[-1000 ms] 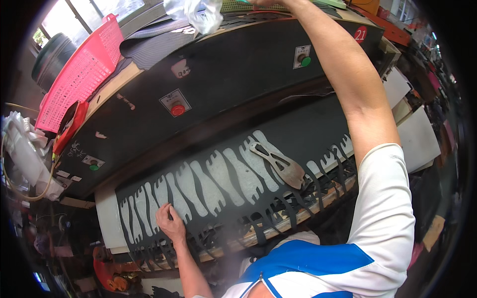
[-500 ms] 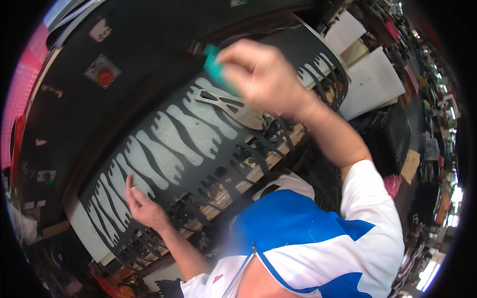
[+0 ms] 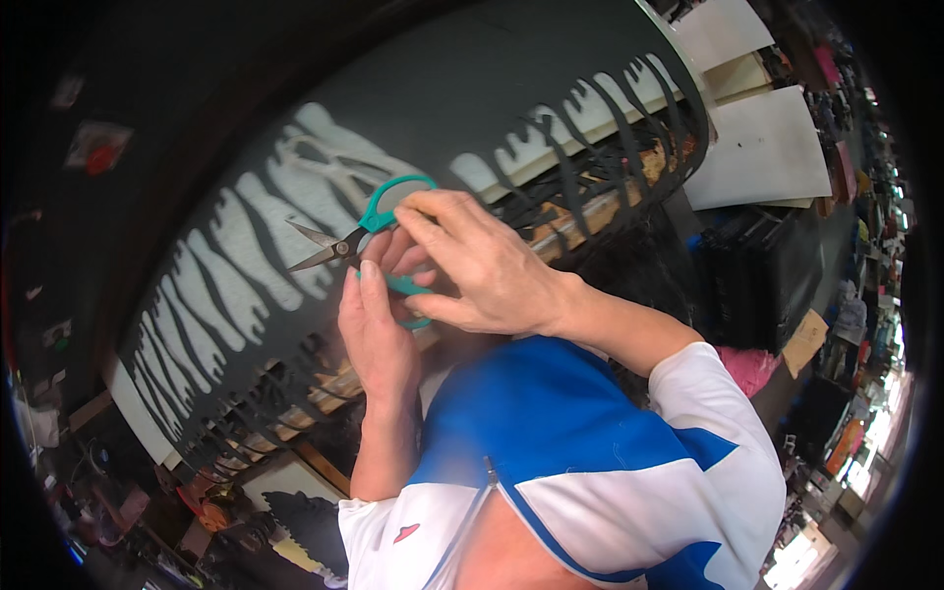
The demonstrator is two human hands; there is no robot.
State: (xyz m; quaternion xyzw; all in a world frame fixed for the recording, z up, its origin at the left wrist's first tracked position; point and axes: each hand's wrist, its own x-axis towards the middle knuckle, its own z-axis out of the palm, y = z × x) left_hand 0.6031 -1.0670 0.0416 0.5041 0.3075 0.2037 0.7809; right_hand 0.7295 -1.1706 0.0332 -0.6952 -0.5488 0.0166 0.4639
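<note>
A pair of scissors (image 3: 341, 248) with teal loop handles and dark blades is spread open over the cut sheet. My right hand (image 3: 487, 261) is closed on the handles, its fingers at both loops. Against the lower shank, near the pivot, are the fingertips of my left hand (image 3: 379, 329), drawn together on the scissors; part of their hold is hidden. The blades point left over a black sheet (image 3: 433, 108) full of long, wavy cut-outs, with a pale board showing through them. Just behind the scissors, a blurred metal cutting die (image 3: 344, 167) rests on the sheet.
Strips of the cut sheet (image 3: 565, 182) droop over the near edge. A dark machine with a red button (image 3: 99, 158) stands at the left. White boards (image 3: 762, 147) are stacked at the right, above a black crate (image 3: 757, 265). Cluttered shelves line the far right.
My right hand has come down from above the sheet with the teal-handled scissors, which now stand spread. My left hand has moved right and up to meet them. The view has shifted.
</note>
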